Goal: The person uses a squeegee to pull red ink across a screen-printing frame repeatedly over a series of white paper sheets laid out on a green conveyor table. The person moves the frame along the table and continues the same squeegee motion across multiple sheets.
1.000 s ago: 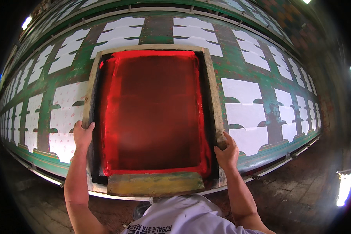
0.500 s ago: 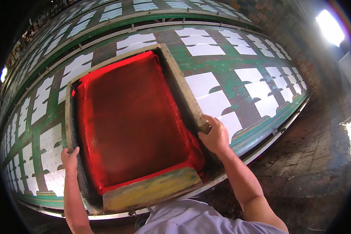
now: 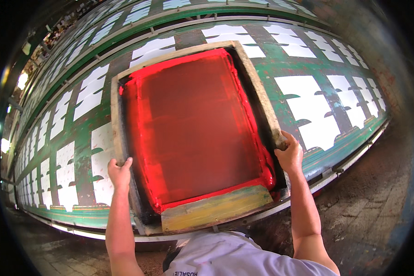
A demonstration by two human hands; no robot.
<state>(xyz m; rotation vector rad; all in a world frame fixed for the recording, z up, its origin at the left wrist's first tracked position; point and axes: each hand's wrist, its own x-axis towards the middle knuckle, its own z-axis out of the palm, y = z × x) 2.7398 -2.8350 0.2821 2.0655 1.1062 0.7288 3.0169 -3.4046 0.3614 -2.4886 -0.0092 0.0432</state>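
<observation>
A wooden-framed printing screen (image 3: pixel 193 124) lies over the long green table in front of me, its mesh coated with red ink. The ink is thickest along the edges. At its near end rests a flat yellowish wooden board (image 3: pixel 216 209), smeared with paint, probably a squeegee. My left hand (image 3: pixel 120 172) is closed on the left side rail, thumb on top. My right hand (image 3: pixel 290 152) grips the right rail near its lower part. White cut fabric pieces (image 3: pixel 308 110) lie flat beside the screen; whatever is beneath it is hidden.
The green table (image 3: pixel 273 106) carries rows of white pieces; some at left (image 3: pixel 66 172) bear faint small marks. A metal rail (image 3: pixel 326 179) runs along its near edge. Another similar table (image 3: pixel 170 16) stands behind. A paved floor (image 3: pixel 354 207) lies at right.
The screen has moved right along the table with both hands on it. It now covers pieces that showed at its right, and another piece shows at its left.
</observation>
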